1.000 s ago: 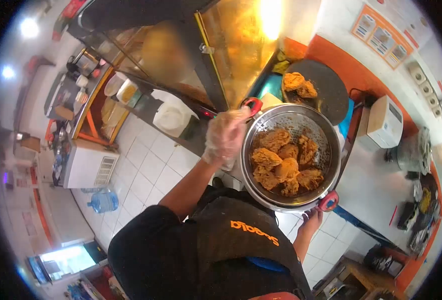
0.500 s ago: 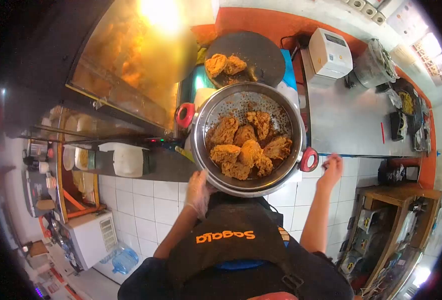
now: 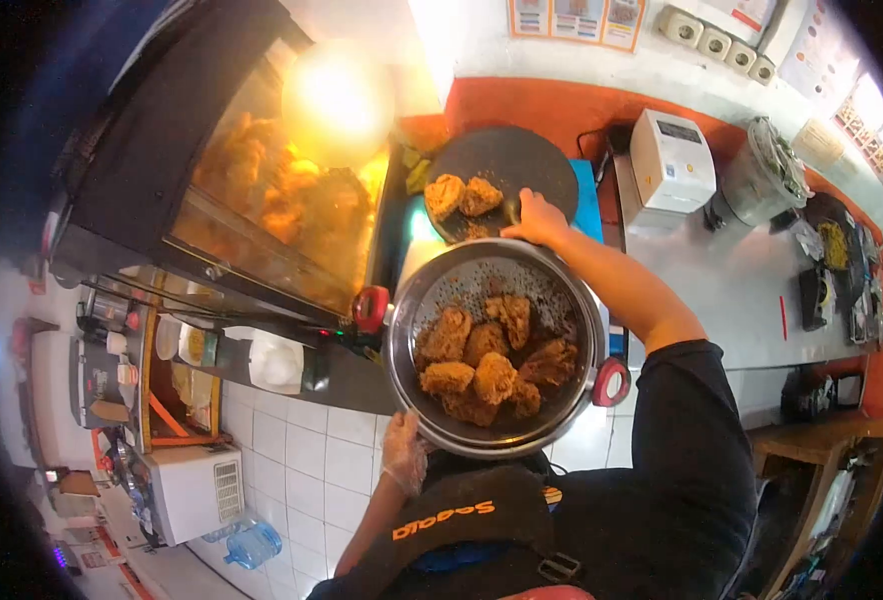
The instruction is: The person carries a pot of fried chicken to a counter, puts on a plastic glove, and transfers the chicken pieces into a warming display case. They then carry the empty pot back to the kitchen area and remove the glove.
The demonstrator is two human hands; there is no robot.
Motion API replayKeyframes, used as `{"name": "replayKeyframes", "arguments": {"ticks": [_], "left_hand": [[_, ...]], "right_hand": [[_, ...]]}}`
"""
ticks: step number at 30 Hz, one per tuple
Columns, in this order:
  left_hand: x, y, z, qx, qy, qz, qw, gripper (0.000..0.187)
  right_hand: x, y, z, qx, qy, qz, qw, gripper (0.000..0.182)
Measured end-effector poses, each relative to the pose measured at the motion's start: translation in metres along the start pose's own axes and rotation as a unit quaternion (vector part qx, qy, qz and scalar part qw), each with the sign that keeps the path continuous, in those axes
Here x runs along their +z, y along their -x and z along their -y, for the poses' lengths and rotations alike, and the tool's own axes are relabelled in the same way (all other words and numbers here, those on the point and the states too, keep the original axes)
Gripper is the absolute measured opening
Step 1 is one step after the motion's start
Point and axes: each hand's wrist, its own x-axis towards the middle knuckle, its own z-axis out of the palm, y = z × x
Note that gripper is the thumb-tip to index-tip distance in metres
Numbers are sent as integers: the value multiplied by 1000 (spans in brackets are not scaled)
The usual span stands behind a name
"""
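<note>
Pieces of fried chicken (image 3: 497, 378) lie in a perforated steel strainer set in a large metal pot (image 3: 462, 440) with red handles. My left hand (image 3: 404, 455), in a clear glove, grips the pot's lower left rim. My bare right hand (image 3: 536, 216) is beyond the pot's far rim, over a round black board (image 3: 532, 165). Its fingers are closed around something small that I cannot make out. Two more chicken pieces (image 3: 462, 196) and crumbs rest on the board, left of that hand.
A lit glass display cabinet (image 3: 272, 210) with fried food stands at the left. On the steel counter (image 3: 707, 290) at the right are a white printer (image 3: 670, 165) and a clear bucket (image 3: 762, 175). A white container (image 3: 276, 360) sits left of the pot.
My right hand has moved from beside the pot's right handle up and left to the black board, and its fingers have closed there. My left hand remains at the rim. The view has tilted up.
</note>
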Motion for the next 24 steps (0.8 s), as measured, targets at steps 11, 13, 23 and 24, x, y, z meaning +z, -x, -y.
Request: {"name": "replayKeyframes", "arguments": {"ticks": [11, 13, 23, 24], "left_hand": [[-4, 1, 1, -20, -35, -36, 999, 24], [1, 4, -6, -20, -22, -35, 999, 22], [-16, -7, -3, -58, -42, -1, 997, 21], [-19, -7, -3, -60, -45, -1, 997, 21]], "right_hand": [[28, -31, -20, -13, -24, -118, 993, 64], [27, -42, -23, -63, 28, -149, 986, 62], [-18, -61, 59, -4, -149, -37, 988, 59], [-13, -56, 65, -1, -106, -16, 994, 58]]}}
